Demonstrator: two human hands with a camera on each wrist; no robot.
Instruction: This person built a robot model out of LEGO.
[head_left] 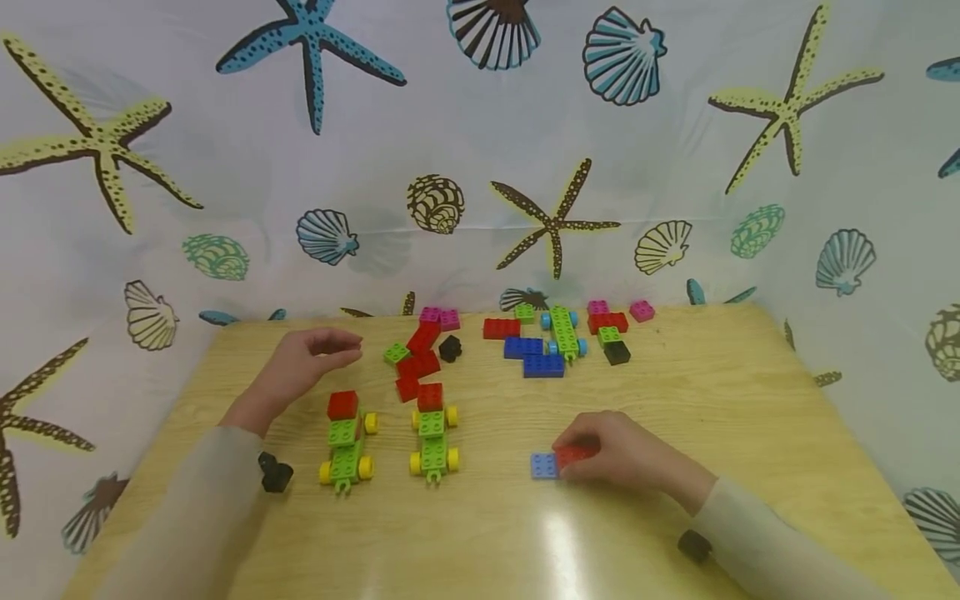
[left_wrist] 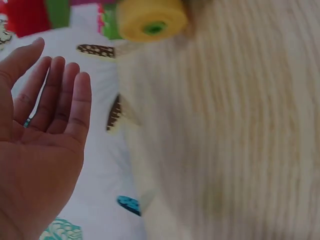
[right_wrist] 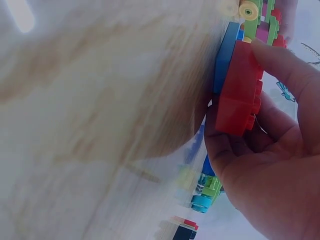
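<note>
One red brick (head_left: 572, 455), glossy and round-studded, sits between the thumb and fingers of the right hand (head_left: 622, 450), which pinches it at the table's (head_left: 750, 400) middle, right of centre. A light-blue brick (head_left: 544, 466) shows four studs immediately to its left; whether the two are joined cannot be told. The left hand (head_left: 303, 362) is relaxed, its fingers extended and thumb apart, above the wood behind the left yellow-wheeled vehicle (head_left: 347, 457).

Bare wood separates the light-blue brick from the right yellow-wheeled vehicle (head_left: 433, 454) and spans from the right hand to the table's slanting right edge. A patterned cloth (head_left: 420, 108) rises along the back edge.

In the head view, the red brick's visible part runs left to right; fingers cover the remainder. In the right wrist view, its studs face the palm side and its long side slopes steeply.
</note>
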